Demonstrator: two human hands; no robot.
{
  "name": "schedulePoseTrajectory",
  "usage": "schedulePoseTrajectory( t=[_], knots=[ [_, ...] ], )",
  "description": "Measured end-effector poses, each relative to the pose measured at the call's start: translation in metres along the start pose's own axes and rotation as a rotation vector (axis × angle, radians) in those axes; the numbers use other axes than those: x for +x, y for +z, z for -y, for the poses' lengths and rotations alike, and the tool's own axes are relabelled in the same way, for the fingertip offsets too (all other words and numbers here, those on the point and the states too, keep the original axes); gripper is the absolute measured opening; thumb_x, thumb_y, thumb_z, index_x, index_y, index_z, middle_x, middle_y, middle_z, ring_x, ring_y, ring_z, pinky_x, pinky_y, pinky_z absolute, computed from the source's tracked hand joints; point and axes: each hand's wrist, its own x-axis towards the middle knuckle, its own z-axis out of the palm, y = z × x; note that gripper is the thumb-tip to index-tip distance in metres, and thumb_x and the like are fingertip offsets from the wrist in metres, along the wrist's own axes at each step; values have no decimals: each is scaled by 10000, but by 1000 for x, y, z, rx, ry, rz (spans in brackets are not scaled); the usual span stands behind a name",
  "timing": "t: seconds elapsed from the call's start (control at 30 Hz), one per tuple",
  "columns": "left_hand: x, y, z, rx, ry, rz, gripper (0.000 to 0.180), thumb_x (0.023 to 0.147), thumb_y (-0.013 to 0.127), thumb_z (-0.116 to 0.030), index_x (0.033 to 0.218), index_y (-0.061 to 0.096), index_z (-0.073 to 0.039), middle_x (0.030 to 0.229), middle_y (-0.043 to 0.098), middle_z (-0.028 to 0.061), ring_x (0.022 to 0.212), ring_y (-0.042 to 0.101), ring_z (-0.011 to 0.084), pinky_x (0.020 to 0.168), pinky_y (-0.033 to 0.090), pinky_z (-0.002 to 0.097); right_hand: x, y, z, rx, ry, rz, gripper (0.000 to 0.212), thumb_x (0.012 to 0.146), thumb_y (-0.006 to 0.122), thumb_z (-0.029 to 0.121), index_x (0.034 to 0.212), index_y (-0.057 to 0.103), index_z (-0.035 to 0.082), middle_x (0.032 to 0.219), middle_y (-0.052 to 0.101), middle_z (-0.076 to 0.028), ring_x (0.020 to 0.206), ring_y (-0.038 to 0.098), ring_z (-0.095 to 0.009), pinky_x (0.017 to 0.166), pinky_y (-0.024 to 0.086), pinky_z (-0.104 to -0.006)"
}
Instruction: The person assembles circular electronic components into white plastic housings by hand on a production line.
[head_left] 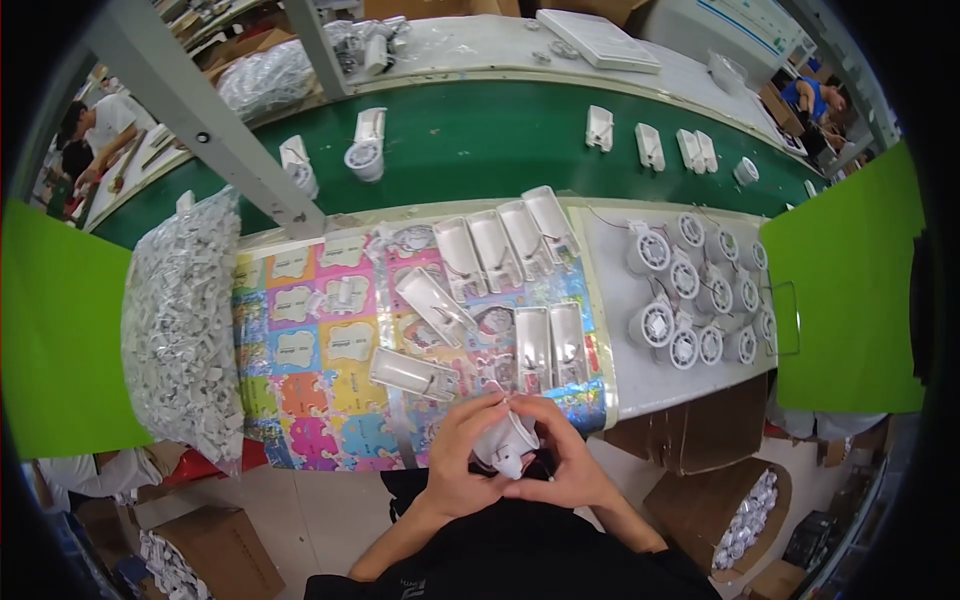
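My left hand [462, 455] and my right hand [560, 455] are both closed around a white round lamp housing [507, 440] close to my body, at the table's front edge. A small rounded neck on the housing points toward me. Fingertips meet at its far rim, and its inner side is hidden. Just beyond my hands, two white rectangular housings [550, 345] stand side by side. To their left, one long white housing [413, 373] lies tilted, with another white housing [436, 306] behind it. Several more rectangular housings [503, 243] form a row farther back, with thin wires in them.
A colourful printed mat [310, 395] covers the table. On its left bulges a clear bag of small white parts [185, 325]. Several round white lamp heads [684, 277] with wires crowd the right side. Behind runs a green conveyor belt [480, 150]; a metal post [215, 125] rises at left.
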Motion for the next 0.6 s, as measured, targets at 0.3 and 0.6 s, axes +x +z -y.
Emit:
schedulePoseTrajectory(
  t=[0.3, 0.6],
  knots=[
    [-32, -73, 24, -653, -596, -362, 934, 671, 834, 87, 1505, 421, 2, 1336, 581, 103, 1126, 656, 202, 919, 584, 313, 137, 7, 31, -530, -276, 75, 422, 857, 769, 160, 1229, 629, 17, 1155, 627, -177, 1089, 606, -346, 929, 504, -422],
    [-54, -99, 26, -1078, -451, -538, 553, 1015, 465, -257, 1560, 416, -178, 1552, 451, 254, 1430, 466, 391, 1109, 442, 593, 266, 87, -55, -876, -243, 166, 359, 846, 741, 191, 1163, 666, 40, 1109, 636, -160, 1092, 618, -372, 957, 518, -474]
  ],
)
